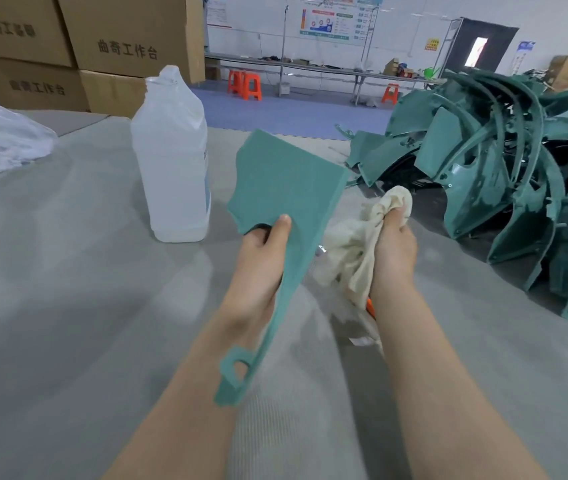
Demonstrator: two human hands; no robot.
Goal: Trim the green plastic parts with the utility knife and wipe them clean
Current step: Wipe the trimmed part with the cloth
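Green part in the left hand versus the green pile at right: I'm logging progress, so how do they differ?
The held part is a single piece, gripped off the table by the left hand; the pile is many pieces tangled on it. The held part is a flat panel tapering to a strip; the pile holds curved shells and arched strips. Both are teal green.

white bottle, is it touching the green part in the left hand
Apart. The head view shows grey table between the white bottle and the green part the left hand grips.

1 bottle [171,161], 1 cloth [351,251], 3 orange stools [253,86]
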